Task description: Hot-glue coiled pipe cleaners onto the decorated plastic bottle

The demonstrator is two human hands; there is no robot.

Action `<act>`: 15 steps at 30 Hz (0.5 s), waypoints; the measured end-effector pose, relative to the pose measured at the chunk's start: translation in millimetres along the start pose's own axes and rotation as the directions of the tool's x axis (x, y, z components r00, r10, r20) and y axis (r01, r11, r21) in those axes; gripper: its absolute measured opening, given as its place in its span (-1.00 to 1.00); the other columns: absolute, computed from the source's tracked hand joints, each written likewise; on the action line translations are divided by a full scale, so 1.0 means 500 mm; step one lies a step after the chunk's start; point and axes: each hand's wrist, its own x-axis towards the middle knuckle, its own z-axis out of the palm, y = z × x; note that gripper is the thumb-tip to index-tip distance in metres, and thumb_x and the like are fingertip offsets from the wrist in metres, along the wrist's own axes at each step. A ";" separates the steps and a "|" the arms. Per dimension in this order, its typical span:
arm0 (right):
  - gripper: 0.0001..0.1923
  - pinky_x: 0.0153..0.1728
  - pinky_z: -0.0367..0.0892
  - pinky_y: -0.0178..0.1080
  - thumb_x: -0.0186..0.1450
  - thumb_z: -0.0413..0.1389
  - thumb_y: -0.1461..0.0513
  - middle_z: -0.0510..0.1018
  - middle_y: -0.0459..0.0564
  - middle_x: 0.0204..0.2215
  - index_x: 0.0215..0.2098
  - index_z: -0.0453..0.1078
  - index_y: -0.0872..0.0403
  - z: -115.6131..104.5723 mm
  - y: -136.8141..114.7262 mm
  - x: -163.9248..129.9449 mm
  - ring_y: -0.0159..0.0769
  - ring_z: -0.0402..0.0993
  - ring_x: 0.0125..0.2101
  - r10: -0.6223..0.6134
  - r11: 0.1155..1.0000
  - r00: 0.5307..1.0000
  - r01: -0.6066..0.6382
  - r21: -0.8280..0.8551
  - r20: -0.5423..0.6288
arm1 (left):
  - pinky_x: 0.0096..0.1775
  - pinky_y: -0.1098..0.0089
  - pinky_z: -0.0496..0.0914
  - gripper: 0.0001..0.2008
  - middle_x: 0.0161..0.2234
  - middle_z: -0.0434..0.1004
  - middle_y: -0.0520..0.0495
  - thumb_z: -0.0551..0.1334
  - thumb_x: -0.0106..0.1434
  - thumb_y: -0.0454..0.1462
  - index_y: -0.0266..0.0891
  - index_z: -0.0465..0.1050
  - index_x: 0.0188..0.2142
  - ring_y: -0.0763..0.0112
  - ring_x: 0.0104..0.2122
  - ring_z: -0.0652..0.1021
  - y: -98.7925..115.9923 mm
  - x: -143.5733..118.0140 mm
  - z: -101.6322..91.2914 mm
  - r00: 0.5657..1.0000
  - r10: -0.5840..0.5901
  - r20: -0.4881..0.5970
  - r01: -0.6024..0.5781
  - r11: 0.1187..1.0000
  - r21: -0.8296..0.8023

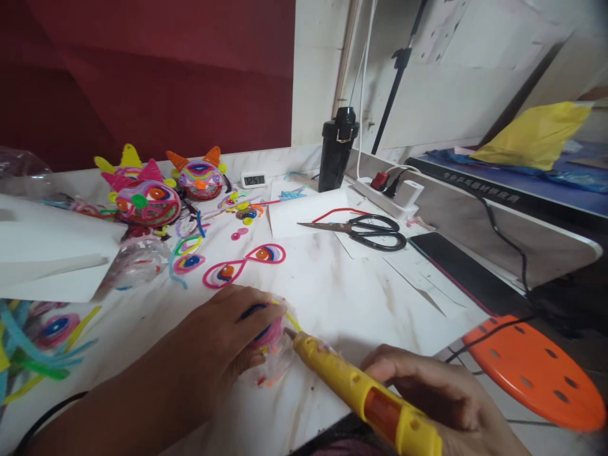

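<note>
My left hand (223, 335) presses down on a small pipe-cleaner piece (274, 339) of pink, blue and yellow loops lying on clear plastic on the white table (342, 297). My right hand (441, 399) grips a yellow glue gun (361, 396) with an orange band. The gun's metal tip touches the piece's right edge, beside my left fingertips. Most of the piece is hidden under my left hand.
Two colourful pipe-cleaner masks (147, 196) sit at the back left, an eye-shaped pair (244, 265) lies mid-table. Black scissors (365, 231) lie on paper, with a black bottle (337, 149), power strip (389, 193) and small clock (253, 180) behind. A dark phone (456, 263) and orange stool (536, 370) are at right.
</note>
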 end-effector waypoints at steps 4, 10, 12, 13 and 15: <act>-0.64 -0.38 0.57 -0.16 0.18 0.43 0.12 0.73 0.06 -0.26 -0.05 0.62 -0.10 0.004 -0.005 0.007 -0.05 0.68 -0.37 -0.032 0.999 0.999 0.032 -0.004 0.009 | 0.09 0.27 0.45 -0.54 0.10 0.50 0.00 0.09 0.38 -0.47 -0.03 0.28 0.19 0.27 0.07 0.53 0.003 0.000 0.000 1.000 0.001 -0.001 -0.001 1.000 0.008; -0.71 -0.38 0.52 -0.26 0.26 0.38 0.13 0.70 0.01 -0.27 -0.04 0.61 -0.14 -0.009 -0.012 0.002 -0.14 0.65 -0.35 0.021 0.993 0.998 -0.013 -0.113 0.065 | 0.13 0.28 0.43 -0.52 0.11 0.50 -0.01 0.06 0.36 -0.50 -0.06 0.31 0.18 0.30 0.08 0.52 0.006 -0.002 0.000 1.000 -0.006 -0.011 0.006 1.000 0.006; -0.71 -0.33 0.52 -0.28 0.28 0.37 0.12 0.70 0.00 -0.23 -0.02 0.60 -0.18 -0.013 -0.016 -0.002 -0.16 0.65 -0.30 0.029 0.985 0.997 -0.017 -0.173 0.068 | 0.12 0.31 0.43 -0.53 0.11 0.50 0.00 0.07 0.37 -0.50 -0.06 0.32 0.17 0.31 0.08 0.53 0.005 -0.001 -0.001 1.000 0.001 -0.010 -0.001 1.000 0.005; -0.71 -0.30 0.51 -0.29 0.28 0.37 0.10 0.69 0.00 -0.22 -0.02 0.60 -0.18 -0.013 -0.018 -0.003 -0.16 0.64 -0.27 0.013 0.979 0.998 -0.001 -0.205 0.057 | 0.12 0.31 0.43 -0.55 0.11 0.51 0.00 0.08 0.37 -0.49 -0.06 0.33 0.17 0.31 0.07 0.53 0.004 -0.001 -0.001 1.000 0.006 -0.010 -0.006 1.000 0.007; -0.71 -0.28 0.49 -0.31 0.26 0.37 0.01 0.67 0.00 -0.22 -0.06 0.63 -0.17 -0.009 -0.025 -0.003 -0.18 0.62 -0.24 -0.041 0.964 0.998 0.051 -0.260 0.043 | 0.11 0.32 0.44 -0.58 0.10 0.52 -0.01 0.10 0.39 -0.47 -0.07 0.36 0.16 0.30 0.06 0.53 0.003 0.000 -0.003 1.000 0.003 -0.009 -0.003 1.000 0.013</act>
